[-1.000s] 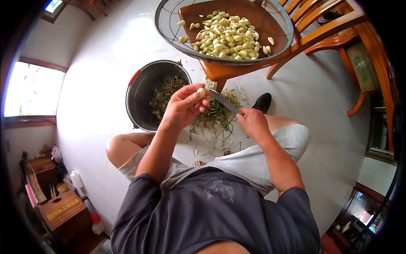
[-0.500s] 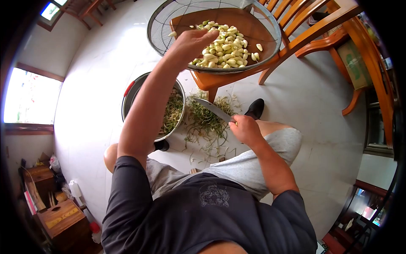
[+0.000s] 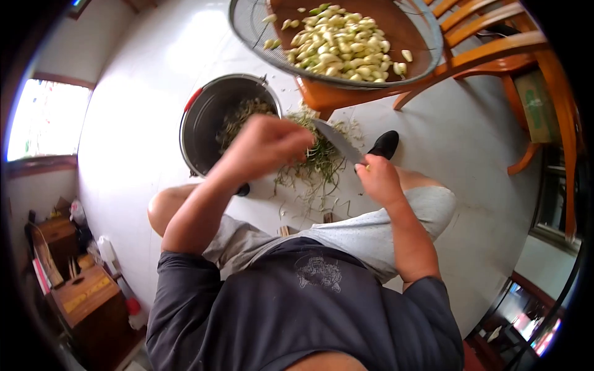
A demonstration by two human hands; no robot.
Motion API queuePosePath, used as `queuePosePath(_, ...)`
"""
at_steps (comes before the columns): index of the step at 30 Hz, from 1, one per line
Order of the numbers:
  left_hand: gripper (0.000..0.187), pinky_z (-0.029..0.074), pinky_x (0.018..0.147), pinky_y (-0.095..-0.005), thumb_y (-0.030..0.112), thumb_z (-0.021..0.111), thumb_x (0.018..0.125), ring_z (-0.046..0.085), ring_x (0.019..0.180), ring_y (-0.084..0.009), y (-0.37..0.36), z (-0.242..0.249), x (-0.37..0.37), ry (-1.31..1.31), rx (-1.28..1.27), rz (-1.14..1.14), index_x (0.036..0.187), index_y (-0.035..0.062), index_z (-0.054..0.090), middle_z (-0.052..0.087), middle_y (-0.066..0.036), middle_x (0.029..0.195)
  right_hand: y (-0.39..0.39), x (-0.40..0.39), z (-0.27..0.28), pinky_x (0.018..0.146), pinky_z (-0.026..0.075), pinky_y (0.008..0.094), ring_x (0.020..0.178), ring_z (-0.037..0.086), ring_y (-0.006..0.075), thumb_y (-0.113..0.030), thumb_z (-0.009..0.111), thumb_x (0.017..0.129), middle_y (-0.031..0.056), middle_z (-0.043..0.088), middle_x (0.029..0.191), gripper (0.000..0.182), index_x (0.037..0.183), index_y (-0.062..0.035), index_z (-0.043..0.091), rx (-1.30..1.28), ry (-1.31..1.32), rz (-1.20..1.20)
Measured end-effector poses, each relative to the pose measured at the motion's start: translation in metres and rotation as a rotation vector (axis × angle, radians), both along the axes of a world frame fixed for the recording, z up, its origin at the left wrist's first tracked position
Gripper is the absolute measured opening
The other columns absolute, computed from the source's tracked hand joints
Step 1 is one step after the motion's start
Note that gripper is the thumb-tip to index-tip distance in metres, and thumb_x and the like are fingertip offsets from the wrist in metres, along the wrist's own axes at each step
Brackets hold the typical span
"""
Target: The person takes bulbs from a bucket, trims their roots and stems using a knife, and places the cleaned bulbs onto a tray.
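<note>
My right hand (image 3: pixel 380 179) is closed round the handle of a knife (image 3: pixel 338 142), whose long blade points up and left over the trimmings. My left hand (image 3: pixel 269 145), smeared by motion, is at the rim of a metal bucket (image 3: pixel 201 133) with its fingers toward the blade tip. Inside the bucket lie cut green and dry stalks (image 3: pixel 238 120). More loose green trimmings (image 3: pixel 315 170) are heaped on the floor between my feet. Beyond them a round mesh sieve (image 3: pixel 263 46) holds a pile of small pale green-white bulbs (image 3: pixel 343 46).
The sieve sits on a wooden chair (image 3: pixel 328 96), with its slatted back to the right. A black shoe (image 3: pixel 385 144) is right of the trimmings. Wooden boxes (image 3: pixel 86 294) stand at the lower left, and a carton (image 3: pixel 537 108) is at the right.
My left hand has come down from the bulbs in the sieve to the bucket's rim. My right hand keeps the knife, and the view has shifted slightly.
</note>
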State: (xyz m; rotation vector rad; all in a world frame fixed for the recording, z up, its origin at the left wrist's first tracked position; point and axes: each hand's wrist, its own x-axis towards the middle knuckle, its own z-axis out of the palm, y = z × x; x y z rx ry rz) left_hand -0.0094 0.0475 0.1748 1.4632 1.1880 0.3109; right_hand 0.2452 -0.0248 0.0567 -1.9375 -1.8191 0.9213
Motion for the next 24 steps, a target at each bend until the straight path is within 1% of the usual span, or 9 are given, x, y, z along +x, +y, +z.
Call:
queuePosePath(4, 0.033, 0.05, 0.078, -0.0401, 0.033, 0.059, 0.087, 0.063, 0.081, -0.0333, -0.038, -0.097, -0.002, 0.387, 0.356, -0.46, 0.102, 0.0053, 0.068, 0.067, -0.017, 0.085, 0.007, -0.006, 0.001, 0.066, 0.047, 0.0463, 0.076, 0.06, 0.0407, -0.022, 0.061, 0.08, 0.0226, 0.061, 0.075, 0.021, 0.082, -0.0002, 0.059, -0.011, -0.033, 0.001)
queuePosePath(7, 0.036, 0.049, 0.08, -0.0415, 0.036, 0.056, 0.086, 0.061, 0.079, -0.0372, -0.012, -0.11, -0.018, 0.448, 0.084, -0.576, 0.099, 0.0043, 0.068, 0.066, -0.018, 0.083, 0.009, -0.007, -0.003, 0.064, 0.047, 0.045, 0.074, 0.06, 0.0401, -0.021, 0.062, 0.08, 0.0221, 0.061, 0.073, 0.021, 0.081, -0.0003, 0.06, -0.009, 0.007, -0.016)
queuePosePath(8, 0.03, 0.053, 0.071, -0.0386, 0.03, 0.056, 0.087, 0.064, 0.071, -0.0306, 0.006, -0.123, -0.025, 0.54, 0.039, -0.589, 0.095, 0.0041, 0.068, 0.066, -0.015, 0.079, 0.01, -0.006, -0.004, 0.064, 0.047, 0.0447, 0.074, 0.061, 0.0397, -0.021, 0.062, 0.08, 0.0218, 0.061, 0.073, 0.02, 0.083, -0.0006, 0.061, -0.016, -0.008, -0.021)
queuePosePath(9, 0.025, 0.055, 0.058, -0.0332, 0.025, 0.054, 0.088, 0.065, 0.063, -0.0213, 0.02, -0.088, -0.035, 0.436, -0.252, -0.27, 0.091, 0.0039, 0.068, 0.066, -0.011, 0.074, 0.011, -0.006, -0.005, 0.063, 0.046, 0.0444, 0.073, 0.061, 0.0393, -0.021, 0.062, 0.08, 0.0215, 0.061, 0.072, 0.02, 0.084, -0.0008, 0.061, -0.024, -0.023, -0.027)
queuePosePath(10, 0.023, 0.054, 0.05, -0.0286, 0.023, 0.054, 0.088, 0.064, 0.06, -0.0145, 0.037, -0.107, -0.054, 0.4, -0.222, -0.152, 0.09, 0.0041, 0.068, 0.066, -0.008, 0.073, 0.011, -0.006, -0.006, 0.063, 0.046, 0.0441, 0.072, 0.061, 0.0389, -0.021, 0.063, 0.08, 0.0212, 0.061, 0.072, 0.02, 0.085, -0.0011, 0.062, -0.033, -0.038, -0.034)
queuePosePath(14, 0.019, 0.051, 0.042, -0.0338, 0.01, 0.055, 0.08, 0.062, 0.05, -0.0217, 0.096, -0.209, -0.138, 0.402, -0.18, 0.304, 0.089, -0.0048, 0.064, 0.06, -0.014, 0.059, 0.015, -0.017, 0.001, 0.062, 0.047, 0.0421, 0.071, 0.062, 0.037, -0.021, 0.063, 0.081, 0.0204, 0.062, 0.073, 0.022, 0.091, -0.0023, 0.065, -0.071, 0.021, -0.033)
queuePosePath(18, 0.024, 0.053, 0.067, -0.041, 0.013, 0.059, 0.079, 0.066, 0.078, -0.035, 0.113, -0.324, -0.206, 0.619, 0.127, 0.583, 0.096, -0.0027, 0.065, 0.066, -0.021, 0.081, 0.016, -0.024, 0.002, 0.065, 0.049, 0.0394, 0.072, 0.063, 0.0353, -0.02, 0.063, 0.081, 0.0196, 0.064, 0.076, 0.023, 0.096, -0.0023, 0.065, -0.123, 0.0, 0.022)
queuePosePath(20, 0.027, 0.051, 0.076, -0.041, 0.016, 0.061, 0.079, 0.063, 0.09, -0.0373, 0.117, -0.37, -0.223, 0.535, 0.021, 0.578, 0.099, -0.0018, 0.065, 0.066, -0.022, 0.092, 0.017, -0.028, 0.004, 0.066, 0.049, 0.0394, 0.073, 0.063, 0.0353, -0.019, 0.062, 0.081, 0.0192, 0.064, 0.076, 0.024, 0.097, -0.0018, 0.065, -0.175, 0.014, 0.013)
queuePosePath(24, 0.032, 0.049, 0.083, -0.0414, 0.02, 0.063, 0.079, 0.06, 0.102, -0.0376, 0.122, -0.377, -0.209, 0.679, -0.051, 0.522, 0.104, -0.0007, 0.065, 0.063, -0.024, 0.105, 0.022, -0.031, -0.003, 0.067, 0.049, 0.0394, 0.076, 0.063, 0.0354, -0.019, 0.062, 0.082, 0.0191, 0.065, 0.08, 0.025, 0.098, -0.0009, 0.064, -0.217, 0.003, 0.029)
